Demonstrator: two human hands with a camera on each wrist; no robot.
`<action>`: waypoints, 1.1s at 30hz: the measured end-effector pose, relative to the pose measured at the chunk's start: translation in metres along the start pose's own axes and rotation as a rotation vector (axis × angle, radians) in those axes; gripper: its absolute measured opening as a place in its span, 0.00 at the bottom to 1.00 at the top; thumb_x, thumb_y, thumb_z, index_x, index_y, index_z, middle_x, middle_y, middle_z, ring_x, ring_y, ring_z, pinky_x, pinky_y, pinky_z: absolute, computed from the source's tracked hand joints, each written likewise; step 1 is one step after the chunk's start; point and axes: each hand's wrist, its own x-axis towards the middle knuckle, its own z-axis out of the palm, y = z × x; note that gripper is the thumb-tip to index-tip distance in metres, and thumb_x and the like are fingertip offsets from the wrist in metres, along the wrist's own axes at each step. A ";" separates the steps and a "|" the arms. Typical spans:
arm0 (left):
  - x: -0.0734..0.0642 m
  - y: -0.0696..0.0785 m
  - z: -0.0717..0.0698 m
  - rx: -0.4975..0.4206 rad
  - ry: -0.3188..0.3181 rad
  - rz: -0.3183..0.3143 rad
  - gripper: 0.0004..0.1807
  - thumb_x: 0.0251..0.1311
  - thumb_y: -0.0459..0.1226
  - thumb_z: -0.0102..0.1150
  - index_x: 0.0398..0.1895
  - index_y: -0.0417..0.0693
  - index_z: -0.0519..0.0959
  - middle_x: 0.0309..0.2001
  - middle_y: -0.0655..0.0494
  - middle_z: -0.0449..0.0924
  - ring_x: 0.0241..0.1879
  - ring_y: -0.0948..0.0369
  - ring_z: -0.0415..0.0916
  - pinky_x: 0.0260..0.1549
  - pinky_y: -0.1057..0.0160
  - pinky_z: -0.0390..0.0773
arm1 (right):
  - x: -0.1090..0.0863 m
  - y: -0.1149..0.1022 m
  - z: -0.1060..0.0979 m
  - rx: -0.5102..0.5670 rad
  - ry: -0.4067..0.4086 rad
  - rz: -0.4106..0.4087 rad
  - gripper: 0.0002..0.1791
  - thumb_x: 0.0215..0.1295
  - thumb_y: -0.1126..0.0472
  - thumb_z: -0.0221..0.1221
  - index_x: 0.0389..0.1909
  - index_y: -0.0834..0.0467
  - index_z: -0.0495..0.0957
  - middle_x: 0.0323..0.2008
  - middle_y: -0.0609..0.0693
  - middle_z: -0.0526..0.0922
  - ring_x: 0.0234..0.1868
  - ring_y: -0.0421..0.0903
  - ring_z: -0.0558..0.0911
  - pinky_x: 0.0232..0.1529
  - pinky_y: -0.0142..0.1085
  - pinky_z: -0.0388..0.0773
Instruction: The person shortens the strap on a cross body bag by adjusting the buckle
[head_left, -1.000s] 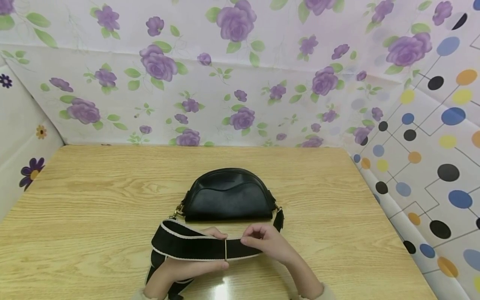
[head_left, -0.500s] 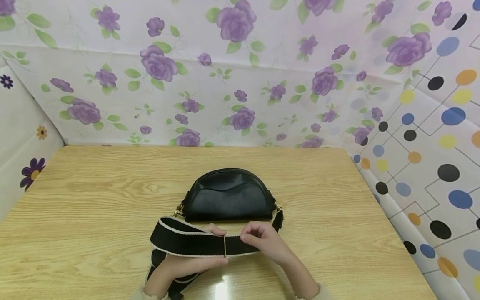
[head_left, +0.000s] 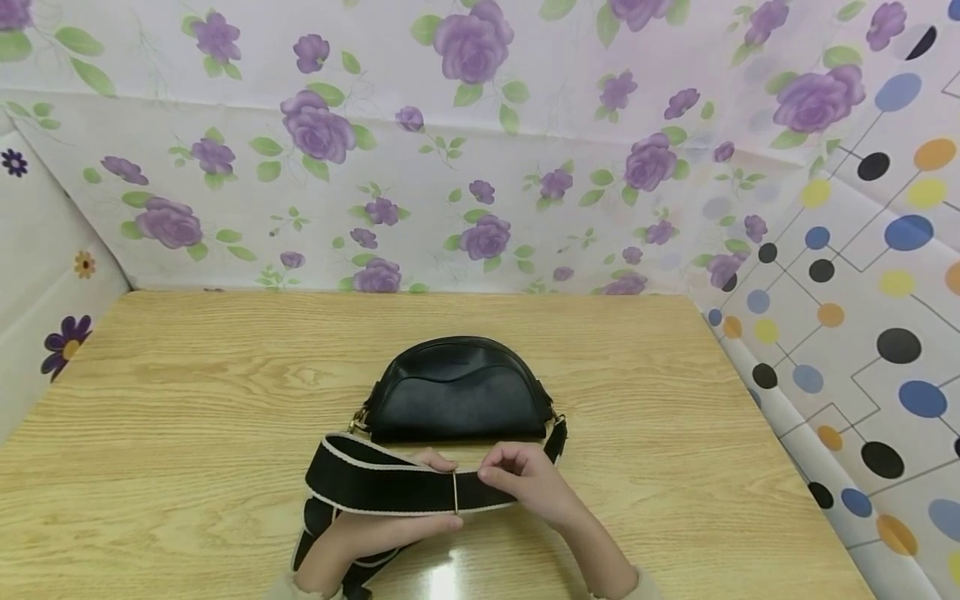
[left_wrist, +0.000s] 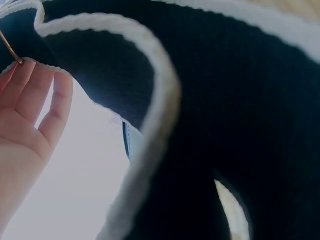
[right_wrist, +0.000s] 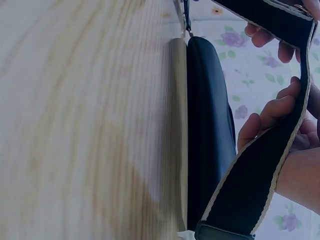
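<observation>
A black half-moon handbag stands on the wooden table in front of the person. Its wide black strap, edged in white, is raised before it and looped at the left. My left hand holds the strap from behind, with fingertips at both ends of a thin gold slider. Just right of that slider, my right hand pinches the strap's upper edge between thumb and curled fingers. In the right wrist view the strap runs up past the right hand's fingers. Folds of it fill most of the left wrist view.
Gold clasps join the strap to the bag, one of them the left clasp. More strap hangs down beside the left wrist. Flower-printed sheeting rises behind the table, and dotted sheeting borders its right side.
The strap and its slider have risen slightly, and the right hand has edged up with them. Both hands keep their hold; the bag has stayed put.
</observation>
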 end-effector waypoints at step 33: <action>0.000 0.002 0.006 0.138 0.047 0.026 0.23 0.48 0.40 0.66 0.47 0.43 0.73 0.44 0.56 0.76 0.44 0.65 0.72 0.43 0.67 0.71 | 0.001 -0.007 0.004 0.019 -0.095 -0.017 0.08 0.61 0.67 0.54 0.33 0.71 0.75 0.30 0.46 0.77 0.32 0.37 0.74 0.33 0.28 0.71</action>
